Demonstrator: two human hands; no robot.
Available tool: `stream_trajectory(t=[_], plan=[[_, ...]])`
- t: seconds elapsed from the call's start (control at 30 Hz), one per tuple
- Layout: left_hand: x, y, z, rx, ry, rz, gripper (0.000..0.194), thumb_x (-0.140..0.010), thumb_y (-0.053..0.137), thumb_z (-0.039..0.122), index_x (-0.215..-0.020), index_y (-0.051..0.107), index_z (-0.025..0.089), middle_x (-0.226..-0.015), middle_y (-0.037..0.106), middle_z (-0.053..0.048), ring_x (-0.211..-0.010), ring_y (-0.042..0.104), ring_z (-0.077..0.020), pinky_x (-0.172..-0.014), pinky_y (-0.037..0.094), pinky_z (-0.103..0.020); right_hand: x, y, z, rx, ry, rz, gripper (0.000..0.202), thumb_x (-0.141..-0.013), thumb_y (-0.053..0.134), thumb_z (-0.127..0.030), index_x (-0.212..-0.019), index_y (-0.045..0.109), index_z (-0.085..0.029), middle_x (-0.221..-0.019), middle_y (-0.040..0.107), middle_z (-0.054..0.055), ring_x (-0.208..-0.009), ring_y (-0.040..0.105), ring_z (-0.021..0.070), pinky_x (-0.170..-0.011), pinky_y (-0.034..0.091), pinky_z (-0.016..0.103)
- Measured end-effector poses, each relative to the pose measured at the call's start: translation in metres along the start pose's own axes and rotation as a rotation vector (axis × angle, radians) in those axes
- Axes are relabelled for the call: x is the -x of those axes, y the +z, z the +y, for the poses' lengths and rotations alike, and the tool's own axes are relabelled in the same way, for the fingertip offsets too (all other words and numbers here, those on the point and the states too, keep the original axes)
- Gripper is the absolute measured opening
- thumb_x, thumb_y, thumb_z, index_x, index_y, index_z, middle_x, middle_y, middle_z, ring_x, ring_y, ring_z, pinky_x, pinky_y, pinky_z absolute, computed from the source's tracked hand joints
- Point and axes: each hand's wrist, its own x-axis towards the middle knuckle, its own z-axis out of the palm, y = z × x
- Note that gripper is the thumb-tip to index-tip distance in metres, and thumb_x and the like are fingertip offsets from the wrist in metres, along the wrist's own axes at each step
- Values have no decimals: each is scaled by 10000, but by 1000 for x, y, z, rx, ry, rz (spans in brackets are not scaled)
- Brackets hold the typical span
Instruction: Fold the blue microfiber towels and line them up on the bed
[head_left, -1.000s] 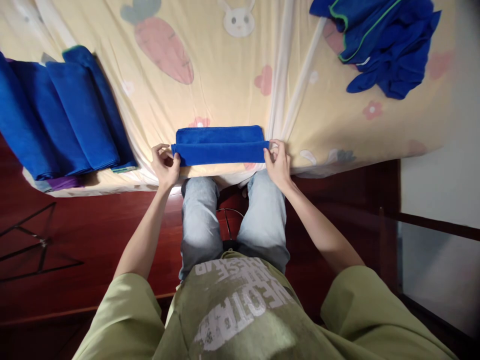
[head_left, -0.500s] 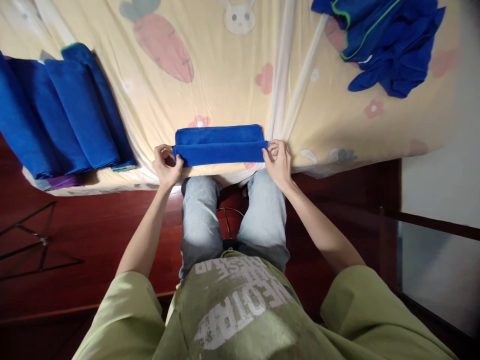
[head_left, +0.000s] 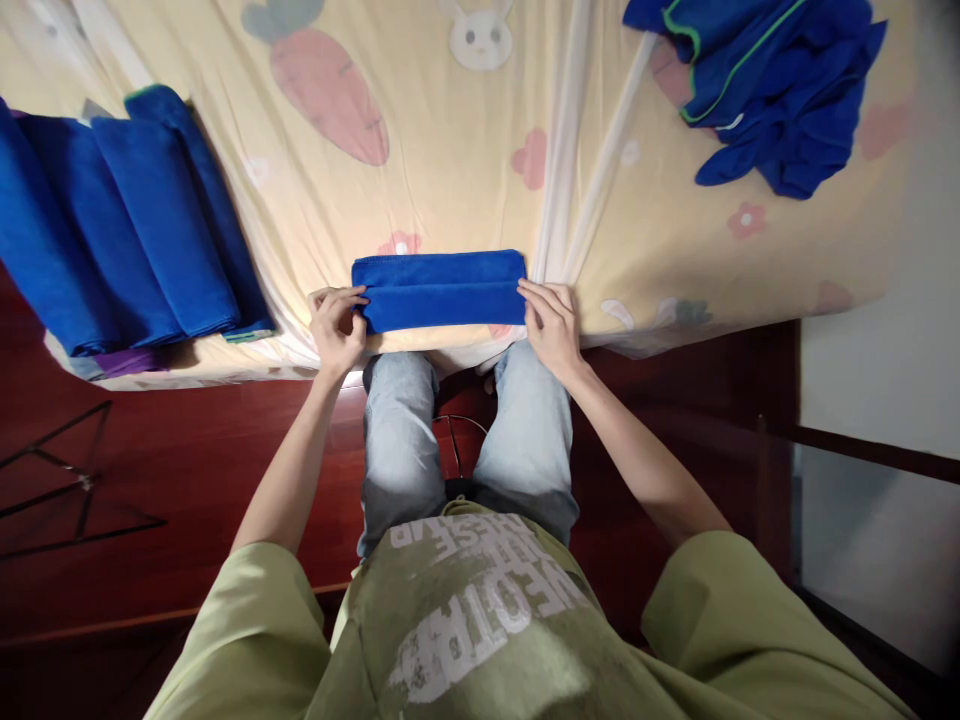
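A blue towel (head_left: pixel 442 306), folded into a long flat strip, lies across the near edge of the bed. A crease runs along its length, with the near layer lapped over the far one. My left hand (head_left: pixel 335 322) grips its left end, fingers on top and thumb at the near corner. At the right end, my right hand (head_left: pixel 551 318) has its fingertips over the crease and its thumb lower down by the edge. What lies under the fingertips is hidden.
Several folded blue towels (head_left: pixel 161 230) lie side by side at the left, with something purple (head_left: pixel 135 361) under them. A crumpled blue cloth heap (head_left: pixel 787 120) with green edging is at the far right. The patterned sheet (head_left: pixel 450 160) covers the bed. A black metal stand (head_left: pixel 84 482) is on the floor.
Fingers of both hands have shifted inward onto the top of the towel at its ends. The upper fold now lies flatter and the crease looks less raised.
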Motion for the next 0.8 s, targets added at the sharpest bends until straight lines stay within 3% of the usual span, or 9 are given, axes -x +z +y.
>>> stream_trajectory(t=[0.13,0.27,0.43,0.63,0.8], plan=[[-1,-4,0,-1,-1,-71,288,-974,517,511,-991,669,266,-1142,730,-94,-1186,569,-330,-1091,413,-575,-2,0,-1,20,-22,-23,417,-1045,424,-242,-1378,674,-223,-1404,673,97,-1301,586,288,-1159,470,577],[-1,-10,-1,-10,36,-164,390,-879,633,600,-1074,651,262,-1256,692,-104,-1255,527,-351,-1119,387,-587,-2,-4,-5,70,-32,-76,465,-966,573,-295,-1419,632,-210,-1461,630,116,-1327,562,333,-1147,452,607],[-6,-12,-2,9,61,-255,497,-737,780,541,-1127,636,268,-1359,644,-109,-1306,510,-376,-1161,341,-611,-3,-6,-7,96,-29,-115,620,-838,654,-222,-1454,588,-183,-1521,576,134,-1351,534,364,-1154,436,594],[-9,-15,-1,63,54,-221,401,-827,705,470,-1164,628,267,-1306,672,-104,-1302,529,-339,-1144,395,-575,-4,-5,-1,34,-8,-101,647,-818,554,-86,-1454,590,-198,-1489,606,108,-1354,542,323,-1184,422,577],[-13,-20,-2,58,-7,-232,381,-945,596,540,-1198,638,258,-1261,683,-106,-1283,525,-310,-1130,433,-542,-14,-5,8,-54,7,-74,492,-905,547,-135,-1380,637,-229,-1387,669,98,-1296,579,313,-1146,470,563]])
